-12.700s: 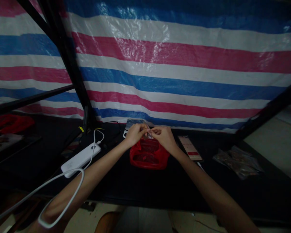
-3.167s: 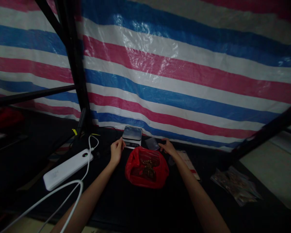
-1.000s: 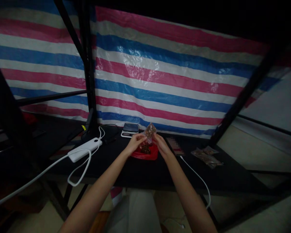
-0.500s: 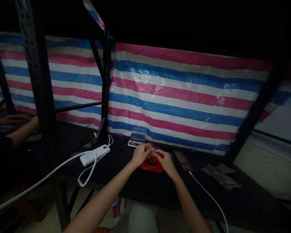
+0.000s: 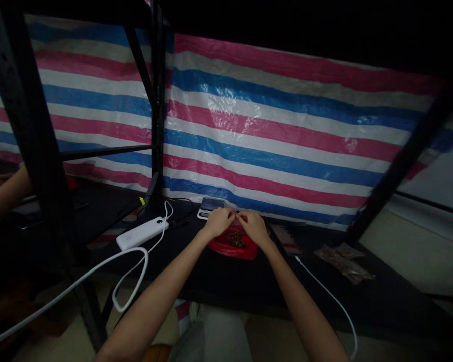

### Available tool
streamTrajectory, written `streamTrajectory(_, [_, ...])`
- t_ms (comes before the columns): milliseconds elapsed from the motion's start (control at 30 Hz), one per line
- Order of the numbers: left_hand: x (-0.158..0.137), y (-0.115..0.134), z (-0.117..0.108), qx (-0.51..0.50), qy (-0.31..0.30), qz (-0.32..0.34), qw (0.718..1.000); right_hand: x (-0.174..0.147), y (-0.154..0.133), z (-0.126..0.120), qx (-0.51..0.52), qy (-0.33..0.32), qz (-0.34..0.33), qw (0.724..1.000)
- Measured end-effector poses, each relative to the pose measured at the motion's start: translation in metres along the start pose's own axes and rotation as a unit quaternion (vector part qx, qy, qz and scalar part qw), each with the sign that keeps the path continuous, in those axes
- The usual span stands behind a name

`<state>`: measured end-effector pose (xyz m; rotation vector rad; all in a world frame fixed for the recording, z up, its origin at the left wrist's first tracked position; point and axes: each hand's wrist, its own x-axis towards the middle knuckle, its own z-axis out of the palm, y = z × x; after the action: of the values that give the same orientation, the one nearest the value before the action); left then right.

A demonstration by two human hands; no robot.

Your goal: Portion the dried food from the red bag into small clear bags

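My left hand (image 5: 219, 222) and my right hand (image 5: 252, 226) are close together above a red plastic bag (image 5: 226, 249) on the black tabletop. Fingers of both hands are pinched together, fingertips nearly meeting. What lies between them is too small and dark to make out. Small brown pieces (image 5: 237, 240) sit in a heap on the spread red bag, just below my hands. Behind my left hand is a small white scale-like device (image 5: 203, 214) with a dark top, partly covered by that hand.
A white power bank (image 5: 140, 234) with a looping white cable (image 5: 147, 261) lies to the left. Right of the bag is a phone-like slab (image 5: 287, 239) beside a cable. Clear packets (image 5: 343, 265) lie farther right. Another person's arm (image 5: 8, 198) shows behind the left metal post (image 5: 30, 115).
My hands have turned more palm-down and drawn closer together, uncovering more of the brown pieces. The camera view has shifted, and the other person's hand is now mostly hidden.
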<state>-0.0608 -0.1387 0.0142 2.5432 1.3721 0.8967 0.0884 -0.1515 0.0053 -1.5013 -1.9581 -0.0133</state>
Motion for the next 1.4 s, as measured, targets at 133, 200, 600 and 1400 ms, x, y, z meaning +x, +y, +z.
streamTrajectory(133, [-0.004,0.016,0.013,0.050,-0.001,-0.018,0.999,0.003,0.010,-0.010,-0.072,0.024,0.043,0.996])
streamTrajectory(200, [-0.005,0.020,0.018,0.062,0.006,-0.019,0.998,0.004,0.013,-0.014,-0.082,0.017,0.046,0.995])
streamTrajectory(600, [-0.004,0.004,0.028,-0.063,-0.029,-0.006,0.998,0.001,0.032,0.010,0.109,-0.005,0.016,0.994])
streamTrajectory(1400, [0.035,-0.067,0.085,-0.500,-0.097,0.012,0.860,-0.003,0.090,0.041,0.398,-0.181,0.071,0.897])
